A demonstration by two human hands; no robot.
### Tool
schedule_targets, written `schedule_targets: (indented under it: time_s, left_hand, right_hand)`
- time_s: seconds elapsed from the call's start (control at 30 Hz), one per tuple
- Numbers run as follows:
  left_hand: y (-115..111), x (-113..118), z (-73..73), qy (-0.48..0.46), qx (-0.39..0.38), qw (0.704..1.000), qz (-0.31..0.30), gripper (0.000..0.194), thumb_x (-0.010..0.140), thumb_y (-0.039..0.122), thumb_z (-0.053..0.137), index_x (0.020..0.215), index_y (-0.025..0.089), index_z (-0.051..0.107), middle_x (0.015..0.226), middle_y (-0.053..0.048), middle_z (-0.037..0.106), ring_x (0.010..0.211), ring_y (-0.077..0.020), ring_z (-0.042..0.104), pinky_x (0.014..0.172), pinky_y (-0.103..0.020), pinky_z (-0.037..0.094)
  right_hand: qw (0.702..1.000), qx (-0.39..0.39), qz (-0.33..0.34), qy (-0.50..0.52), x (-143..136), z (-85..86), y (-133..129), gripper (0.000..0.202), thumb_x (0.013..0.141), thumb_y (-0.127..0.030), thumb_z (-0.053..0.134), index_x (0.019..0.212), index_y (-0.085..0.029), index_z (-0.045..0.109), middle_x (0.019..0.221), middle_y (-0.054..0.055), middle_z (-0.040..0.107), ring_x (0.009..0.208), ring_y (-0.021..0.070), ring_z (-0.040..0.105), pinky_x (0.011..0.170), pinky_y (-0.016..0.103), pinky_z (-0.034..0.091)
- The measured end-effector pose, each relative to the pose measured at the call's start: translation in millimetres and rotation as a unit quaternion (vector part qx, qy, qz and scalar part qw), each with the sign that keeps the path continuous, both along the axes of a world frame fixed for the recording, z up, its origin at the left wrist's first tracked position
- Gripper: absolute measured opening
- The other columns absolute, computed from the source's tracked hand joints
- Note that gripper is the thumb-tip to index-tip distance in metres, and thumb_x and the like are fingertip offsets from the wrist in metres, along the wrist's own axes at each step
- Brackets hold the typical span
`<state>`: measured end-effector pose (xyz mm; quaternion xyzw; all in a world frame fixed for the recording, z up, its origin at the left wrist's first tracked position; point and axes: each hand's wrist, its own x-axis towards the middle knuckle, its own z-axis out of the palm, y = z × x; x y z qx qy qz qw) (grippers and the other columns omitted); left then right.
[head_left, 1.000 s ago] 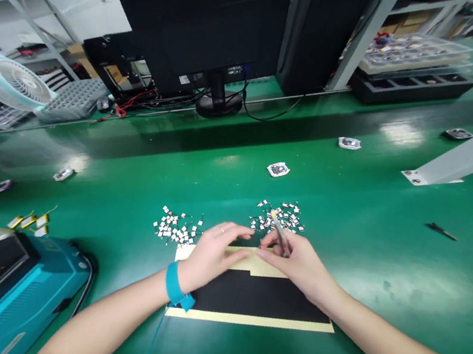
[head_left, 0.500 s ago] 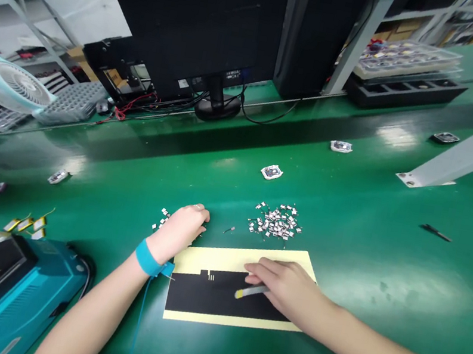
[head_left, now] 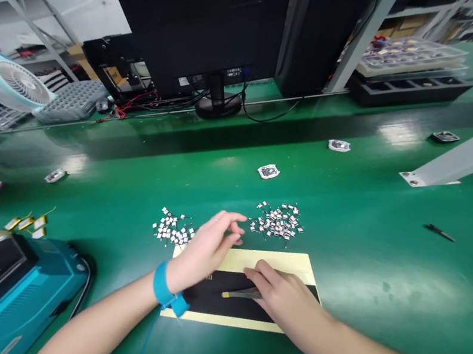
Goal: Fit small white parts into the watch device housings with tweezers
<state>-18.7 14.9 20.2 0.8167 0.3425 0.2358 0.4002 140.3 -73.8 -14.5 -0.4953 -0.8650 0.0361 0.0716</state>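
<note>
My left hand (head_left: 212, 239), wearing a blue wrist strap (head_left: 164, 287), reaches over the upper part of a cream sheet with a black panel (head_left: 206, 302). Its fingers are bent and look apart, between two heaps of small parts; nothing shows in them. Closed over the panel, my right hand (head_left: 285, 291) grips what look like grey tweezers (head_left: 239, 292) with a yellow end pointing left. The left heap of small white parts (head_left: 169, 227) lies beside my left wrist, the right heap of small wired parts (head_left: 277, 220) beyond the sheet.
A teal and black machine (head_left: 17, 291) stands at lower left, near several yellow pouch cells (head_left: 26, 223). White-rimmed small devices (head_left: 269, 171) lie across the green bench. A black pen-like tool (head_left: 439, 232) and a grey metal leg (head_left: 472, 150) are at right. A monitor (head_left: 198, 25) stands behind.
My left hand has moved right, from the left heap to the gap between the heaps, over where a single small part lay. The tool in my right hand has shifted slightly left.
</note>
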Motion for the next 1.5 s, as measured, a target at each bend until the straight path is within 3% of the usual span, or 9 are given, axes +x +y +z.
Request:
schedule_targets:
  time_s: [0.1, 0.2, 0.4, 0.6, 0.93, 1.03, 1.23, 1.37, 1.5]
  left_hand:
    - [-13.8, 11.7, -22.3, -0.126, -0.153, 0.980, 0.026, 0.023, 0.086, 0.017, 0.038, 0.108, 0.021, 0.041, 0.084, -0.002, 0.045, 0.081, -0.0119, 0.057, 0.074, -0.024, 0.048]
    - [-16.2, 17.3, -37.5, -0.169, -0.214, 0.959, 0.082, 0.021, 0.083, 0.016, 0.044, 0.103, 0.020, 0.043, 0.085, -0.001, 0.044, 0.074, -0.0086, 0.056, 0.071, -0.021, 0.046]
    - [-11.1, 17.5, -39.7, -0.224, -0.230, 0.939, 0.121, 0.029, 0.074, 0.011, 0.056, 0.100, 0.018, 0.048, 0.085, -0.001, 0.051, 0.078, -0.0081, 0.053, 0.073, -0.019, 0.044]
    - [-9.8, 17.0, -36.1, -0.202, -0.216, 0.949, 0.107, 0.005, 0.075, 0.012, 0.055, 0.073, 0.013, 0.059, 0.084, -0.005, 0.058, 0.082, -0.0115, 0.056, 0.075, -0.021, 0.045]
    - [-8.3, 13.6, -38.9, -0.187, -0.193, 0.957, 0.106, 0.015, 0.074, 0.017, 0.058, 0.087, 0.017, 0.065, 0.093, -0.005, 0.057, 0.087, -0.0132, 0.058, 0.077, -0.023, 0.050]
    - [-11.6, 13.7, -40.4, -0.176, -0.153, 0.967, 0.107, 0.015, 0.075, 0.019, 0.058, 0.087, 0.018, 0.065, 0.089, -0.004, 0.058, 0.083, -0.0125, 0.059, 0.075, -0.023, 0.051]
    - [-20.7, 14.4, -40.0, -0.122, -0.016, 0.987, 0.108, 0.025, 0.075, 0.018, 0.059, 0.099, 0.017, 0.057, 0.083, -0.004, 0.065, 0.075, -0.0126, 0.063, 0.072, -0.025, 0.053]
    - [-24.3, 12.6, -34.7, -0.083, 0.130, 0.986, 0.066, 0.027, 0.075, 0.014, 0.057, 0.101, 0.018, 0.055, 0.080, -0.002, 0.066, 0.072, -0.0117, 0.063, 0.074, -0.026, 0.052]
    - [-24.5, 11.4, -33.6, -0.062, 0.172, 0.982, 0.049, 0.031, 0.075, 0.011, 0.057, 0.105, 0.018, 0.052, 0.081, -0.002, 0.067, 0.074, -0.0118, 0.063, 0.073, -0.024, 0.051]
  right_hand:
    - [1.000, -0.001, 0.000, 0.010, 0.0, -1.4, 1.8, 0.033, 0.063, -0.019, 0.075, 0.092, -0.012, 0.061, 0.077, 0.005, 0.057, 0.050, 0.0182, 0.058, 0.041, 0.028, 0.045]
    - [1.000, -0.003, 0.003, 0.010, -0.8, -2.5, 3.3, 0.031, 0.063, -0.015, 0.075, 0.090, -0.011, 0.062, 0.076, 0.005, 0.057, 0.051, 0.0197, 0.058, 0.041, 0.029, 0.045]
    - [0.998, -0.037, -0.009, 0.047, -4.1, -0.5, 4.8, 0.024, 0.062, -0.013, 0.075, 0.083, -0.010, 0.063, 0.072, 0.005, 0.056, 0.051, 0.0204, 0.058, 0.043, 0.030, 0.046]
    - [0.982, -0.103, -0.060, 0.145, -2.4, -1.5, 6.4, 0.020, 0.062, -0.010, 0.074, 0.077, -0.010, 0.060, 0.073, 0.004, 0.057, 0.059, 0.0184, 0.059, 0.053, 0.027, 0.048]
    - [0.889, -0.203, -0.164, 0.375, 14.3, 6.2, 21.3, 0.012, 0.073, -0.015, 0.059, 0.062, -0.015, 0.053, 0.058, -0.003, 0.046, 0.051, 0.0104, 0.042, 0.047, 0.021, 0.029]
    - [0.838, -0.236, -0.190, 0.453, 19.9, 8.4, 27.2, 0.017, 0.076, -0.030, 0.054, 0.067, -0.015, 0.054, 0.054, -0.004, 0.040, 0.048, 0.0097, 0.035, 0.045, 0.021, 0.025]
    - [0.753, -0.293, -0.181, 0.561, 15.5, 12.4, 32.4, 0.022, 0.077, -0.035, 0.052, 0.073, -0.014, 0.055, 0.071, 0.001, 0.054, 0.067, 0.0130, 0.048, 0.061, 0.023, 0.036]
    - [0.738, -0.312, -0.172, 0.572, 14.2, 10.3, 30.7, 0.022, 0.075, -0.036, 0.056, 0.071, -0.014, 0.056, 0.067, 0.000, 0.052, 0.063, 0.0122, 0.045, 0.060, 0.023, 0.033]
    - [0.745, -0.324, -0.162, 0.560, 16.9, 7.2, 30.4, 0.023, 0.073, -0.037, 0.058, 0.068, -0.014, 0.055, 0.061, -0.002, 0.046, 0.055, 0.0105, 0.038, 0.052, 0.022, 0.026]
